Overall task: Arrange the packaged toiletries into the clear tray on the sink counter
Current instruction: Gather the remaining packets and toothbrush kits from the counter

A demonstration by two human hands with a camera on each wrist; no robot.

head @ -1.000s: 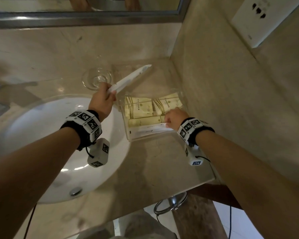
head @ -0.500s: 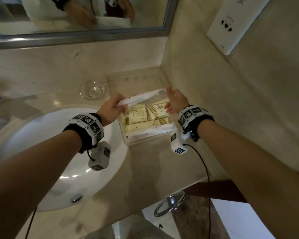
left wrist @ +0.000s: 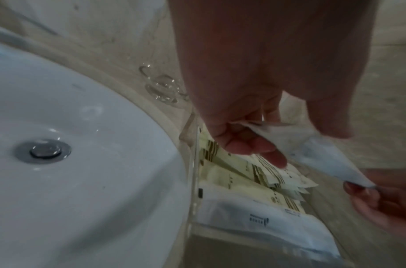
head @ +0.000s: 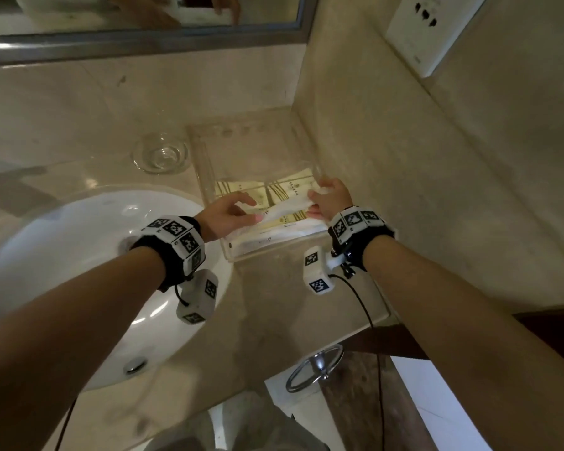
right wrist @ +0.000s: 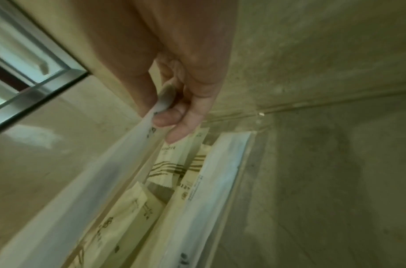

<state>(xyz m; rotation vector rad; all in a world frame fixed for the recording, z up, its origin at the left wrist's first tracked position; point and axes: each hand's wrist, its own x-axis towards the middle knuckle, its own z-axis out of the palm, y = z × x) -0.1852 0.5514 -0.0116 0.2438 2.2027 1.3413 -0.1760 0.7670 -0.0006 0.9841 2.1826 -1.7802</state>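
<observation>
The clear tray (head: 275, 253) sits on the counter in the corner by the right wall. Cream packets with brown stripes (head: 241, 192) lie in it, and a long white packet (head: 284, 237) lies along its near wall. A second long white packet (head: 288, 208) hangs just above the cream packets, held at both ends. My left hand (head: 256, 212) pinches its left end (left wrist: 250, 127). My right hand (head: 316, 203) pinches its right end (right wrist: 164, 102) between thumb and fingers. The far half of the tray holds nothing.
A small glass dish (head: 160, 153) stands left of the tray. The white sink basin (head: 79, 255) lies under my left forearm. The stone wall (head: 404, 157) runs close on the right, the mirror frame (head: 144, 43) behind. A chrome ring (head: 316, 369) hangs below the counter edge.
My left hand brought the raised white packet down over the tray. My right hand left the packets in the tray and took the packet's other end; both hands have lowered it.
</observation>
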